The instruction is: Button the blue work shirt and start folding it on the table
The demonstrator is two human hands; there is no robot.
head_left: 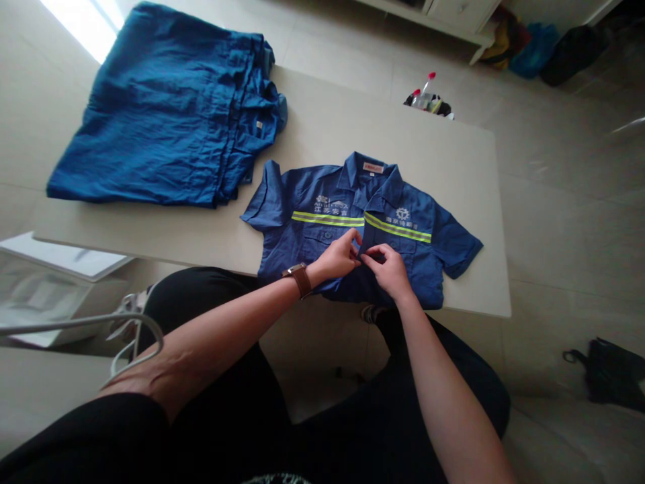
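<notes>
The left hand (341,257) and right hand (388,265) pinch the short-sleeved work shirt (317,243) at its front placket (367,238); a light, level grip should likely prevent puckering.

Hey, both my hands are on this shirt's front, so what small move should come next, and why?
Probably align and fasten the shirt at mid-front: the left hand and right hand meet there at its front edge, while its collar lies open above.

The shirt (375,235) is matt, lightly creased cloth. The table (463,161) looks smooth and matt, the floor (564,222) glossy tile.
</notes>
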